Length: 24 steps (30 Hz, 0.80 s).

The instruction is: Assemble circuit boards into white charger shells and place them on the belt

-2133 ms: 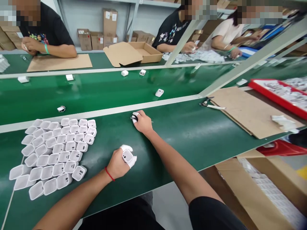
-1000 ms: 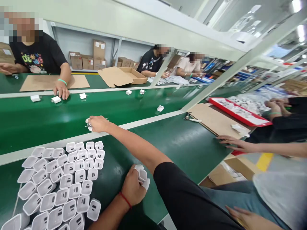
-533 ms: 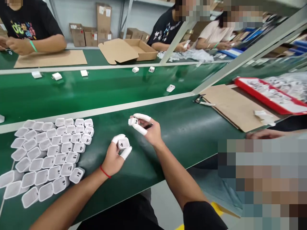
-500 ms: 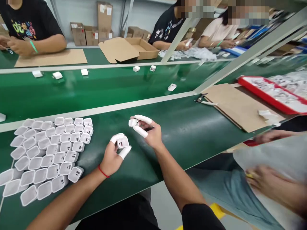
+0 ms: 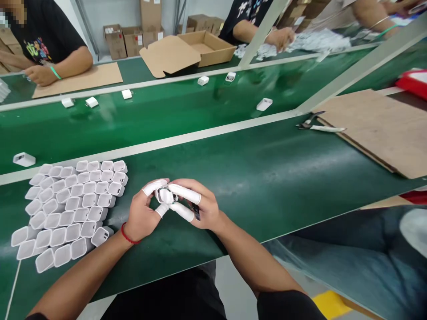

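My left hand (image 5: 142,211), white covers on its thumb and finger, is closed around a white plastic charger housing (image 5: 158,195). Pinched in the covered fingers of my right hand (image 5: 205,205) is a small white charger insert (image 5: 166,196) with dark and greenish parts. The insert meets the open end of the housing; how deep it sits is hidden by my fingers. A small black item (image 5: 195,211) shows against my right palm, its kind unclear. To the left, many open white charger housings (image 5: 73,204) stand packed in rows on the green table (image 5: 253,178).
Beyond a pale rail, a green belt (image 5: 167,118) carries several white charger pieces (image 5: 264,104). Cutting pliers (image 5: 312,122) lie beside flat cardboard (image 5: 376,129) at the right. A slanted metal post (image 5: 350,71) rises there. Co-workers sit across the belt, and another person's leg is at right.
My hands have come together, bringing the insert from the right against the housing's open end. The view has shifted, and a white charger piece now shows fully on the belt at left.
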Motion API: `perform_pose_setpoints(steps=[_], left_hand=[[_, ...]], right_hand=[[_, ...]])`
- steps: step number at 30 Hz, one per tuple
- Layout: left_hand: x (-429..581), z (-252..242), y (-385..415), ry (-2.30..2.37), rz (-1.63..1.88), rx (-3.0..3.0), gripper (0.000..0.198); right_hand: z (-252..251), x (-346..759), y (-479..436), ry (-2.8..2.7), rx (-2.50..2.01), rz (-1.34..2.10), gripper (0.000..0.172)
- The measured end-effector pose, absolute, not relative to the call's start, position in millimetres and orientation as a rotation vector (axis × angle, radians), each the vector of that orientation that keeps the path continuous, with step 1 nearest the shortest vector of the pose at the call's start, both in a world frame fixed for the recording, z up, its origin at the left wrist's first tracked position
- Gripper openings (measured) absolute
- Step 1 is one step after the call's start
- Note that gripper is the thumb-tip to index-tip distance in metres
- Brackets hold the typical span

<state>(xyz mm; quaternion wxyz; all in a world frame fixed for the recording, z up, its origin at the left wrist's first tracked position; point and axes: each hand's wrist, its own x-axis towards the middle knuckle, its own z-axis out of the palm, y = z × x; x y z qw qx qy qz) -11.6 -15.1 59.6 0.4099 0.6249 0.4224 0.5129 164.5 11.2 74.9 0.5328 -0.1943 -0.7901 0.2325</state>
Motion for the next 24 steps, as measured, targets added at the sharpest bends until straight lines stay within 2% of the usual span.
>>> perform_pose_setpoints(steps=[24], left_hand=[[-16.9,58.4,-14.0,1.125,1.225,1.737,0.04]], right_hand=[[67.1,165.9,12.2,-1.981,-0.489,0.378,0.058]])
